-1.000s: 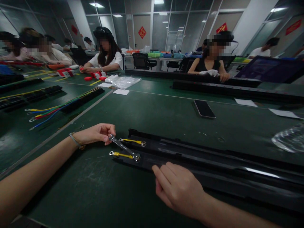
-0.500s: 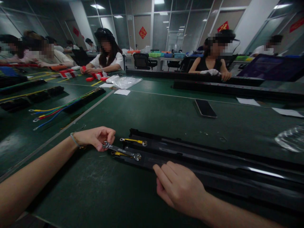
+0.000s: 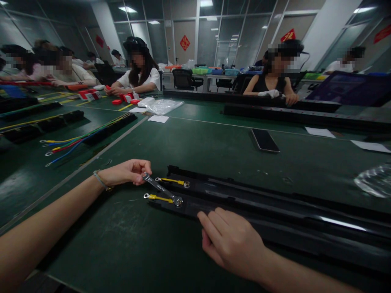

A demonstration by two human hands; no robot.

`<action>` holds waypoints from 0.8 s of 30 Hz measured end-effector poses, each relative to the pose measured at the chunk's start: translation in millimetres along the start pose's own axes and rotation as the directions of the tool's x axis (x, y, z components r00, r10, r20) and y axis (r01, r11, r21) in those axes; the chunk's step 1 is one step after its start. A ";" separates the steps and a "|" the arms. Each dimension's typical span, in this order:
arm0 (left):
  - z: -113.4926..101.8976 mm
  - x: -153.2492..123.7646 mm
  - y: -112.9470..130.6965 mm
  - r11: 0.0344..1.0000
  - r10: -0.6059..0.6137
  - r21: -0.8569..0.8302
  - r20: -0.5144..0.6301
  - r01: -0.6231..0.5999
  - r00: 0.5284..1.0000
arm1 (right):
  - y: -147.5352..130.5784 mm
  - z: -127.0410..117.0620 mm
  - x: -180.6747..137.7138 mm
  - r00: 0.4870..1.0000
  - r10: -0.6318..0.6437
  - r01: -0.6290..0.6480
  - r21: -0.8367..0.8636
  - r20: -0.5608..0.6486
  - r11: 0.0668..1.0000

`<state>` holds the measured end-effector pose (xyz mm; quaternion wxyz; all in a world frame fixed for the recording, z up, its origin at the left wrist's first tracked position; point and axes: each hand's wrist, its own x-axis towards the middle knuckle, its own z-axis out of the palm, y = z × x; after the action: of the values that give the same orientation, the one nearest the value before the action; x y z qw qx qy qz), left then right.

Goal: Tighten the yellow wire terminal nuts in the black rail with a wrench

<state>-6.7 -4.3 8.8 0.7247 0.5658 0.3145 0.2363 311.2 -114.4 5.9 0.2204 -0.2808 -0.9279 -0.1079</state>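
Observation:
My left hand (image 3: 126, 172) pinches the near end of a small silver wrench (image 3: 161, 189). The wrench's far end sits on a fastener at the left end of a long black housing (image 3: 275, 211). Two yellow-sleeved ring-terminal wires (image 3: 171, 181) stick out of that end, one above and one below the wrench. My right hand (image 3: 230, 240) lies on the near edge of the housing with its fingers curled down on it. The housing runs to the right across the green table (image 3: 195, 150).
A black phone (image 3: 264, 140) lies face down beyond the housing. Coloured wires (image 3: 67, 144) trail from black strips at the left. Clear plastic (image 3: 372, 181) lies at the right, paper slips and more long black housings at the back, where several people sit working.
My left hand swung the wrench handle down toward me and then back up and away, pivoting on the fastener. My right hand stayed on the housing.

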 end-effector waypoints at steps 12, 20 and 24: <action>4.3 -2.3 2.0 1.000 0.009 -0.029 0.085 -0.006 0.996 | 0.5 0.8 0.6 1.000 -0.001 0.001 -0.012 0.000 1.000; 7.9 -8.1 3.6 0.986 -0.112 -0.089 0.253 0.138 0.961 | 0.2 1.0 -0.5 1.000 0.006 -0.006 -0.003 -0.007 1.000; 9.2 -9.8 4.8 0.980 -0.135 -0.101 0.287 0.170 0.948 | 0.0 0.7 -0.6 1.000 0.005 -0.005 0.000 -0.003 1.000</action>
<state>-6.8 -16.1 16.8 0.8116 0.5211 0.2371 0.1164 311.4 -114.5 5.0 0.2220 -0.2831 -0.9268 -0.1078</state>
